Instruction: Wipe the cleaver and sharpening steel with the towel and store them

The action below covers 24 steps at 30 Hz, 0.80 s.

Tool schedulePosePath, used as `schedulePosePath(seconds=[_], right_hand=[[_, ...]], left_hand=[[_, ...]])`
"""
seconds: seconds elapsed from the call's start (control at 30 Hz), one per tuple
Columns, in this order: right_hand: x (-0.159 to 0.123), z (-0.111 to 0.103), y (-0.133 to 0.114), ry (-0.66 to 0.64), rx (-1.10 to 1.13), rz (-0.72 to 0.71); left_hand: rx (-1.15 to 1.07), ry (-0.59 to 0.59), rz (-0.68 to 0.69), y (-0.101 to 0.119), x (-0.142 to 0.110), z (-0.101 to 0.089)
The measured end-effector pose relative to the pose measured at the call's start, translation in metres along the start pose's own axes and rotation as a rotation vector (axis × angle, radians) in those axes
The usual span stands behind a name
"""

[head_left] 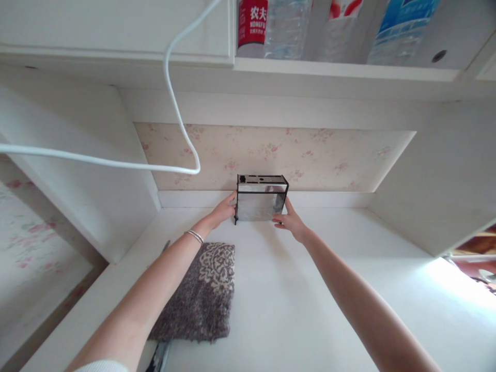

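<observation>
A small box-like case (256,205) with black edges and silvery, see-through-looking sides stands upright at the back of the white surface, near the wall; its exact kind I cannot make out. Dark slots and marks show on its top. My left hand (223,212) holds its left side, with some fingertips hidden behind the edge. On the right side, my right hand (291,221) grips it, some fingers reaching across the lower front corner. A folded dark grey-brown cloth (211,299) with a pale pattern lies beneath my left forearm.
White side panels and an overhead shelf (341,72) with several bottles (289,28) enclose the surface. A white cable (176,103) hangs across the upper left. Floral wallpaper (267,152) covers the back. Part of a dark, flat item (157,357) sticks out below the cloth.
</observation>
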State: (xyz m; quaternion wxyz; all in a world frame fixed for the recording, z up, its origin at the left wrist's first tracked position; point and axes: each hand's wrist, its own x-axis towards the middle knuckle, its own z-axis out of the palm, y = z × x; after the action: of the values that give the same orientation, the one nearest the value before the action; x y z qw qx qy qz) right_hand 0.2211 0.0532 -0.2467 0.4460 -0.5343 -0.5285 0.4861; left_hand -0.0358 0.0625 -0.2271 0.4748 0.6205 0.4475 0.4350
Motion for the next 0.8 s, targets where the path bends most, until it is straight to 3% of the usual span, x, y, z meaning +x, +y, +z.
schedulePosePath(seconds=[0.1,0.17,0.33,0.4,0.53,0.63,0.73,0.8], right_hand=[[-0.014,0.007,0.002,0.124,-0.192,-0.064],[-0.031,0.020,0.005,0.123,-0.370,-0.159],[-0.103,0.079,0.009,-0.391,-0.586,-0.527],[-0.131,0.106,0.007,-0.566,-0.617,-0.655],[-0.166,0.147,0.009,-0.821,-0.783,-0.778],[-0.176,0.161,0.020,-0.775,-0.948,-0.746],[-0.181,0.161,0.030,-0.577,-1.011,-0.720],[-0.182,0.154,0.033,-0.464,-1.025,-0.694]], left_hand=[[0.163,0.106,-0.049,0.007,-0.017,0.003],[0.223,0.111,-0.050,0.011,-0.037,0.003],[0.352,0.075,0.116,0.022,-0.116,0.006],[0.405,0.125,0.153,0.030,-0.154,0.009],[0.347,0.227,0.061,0.048,-0.229,0.011],[0.324,0.237,-0.097,0.047,-0.276,0.007],[0.461,0.353,-0.141,0.031,-0.312,-0.003],[0.596,0.366,-0.203,0.016,-0.330,-0.009]])
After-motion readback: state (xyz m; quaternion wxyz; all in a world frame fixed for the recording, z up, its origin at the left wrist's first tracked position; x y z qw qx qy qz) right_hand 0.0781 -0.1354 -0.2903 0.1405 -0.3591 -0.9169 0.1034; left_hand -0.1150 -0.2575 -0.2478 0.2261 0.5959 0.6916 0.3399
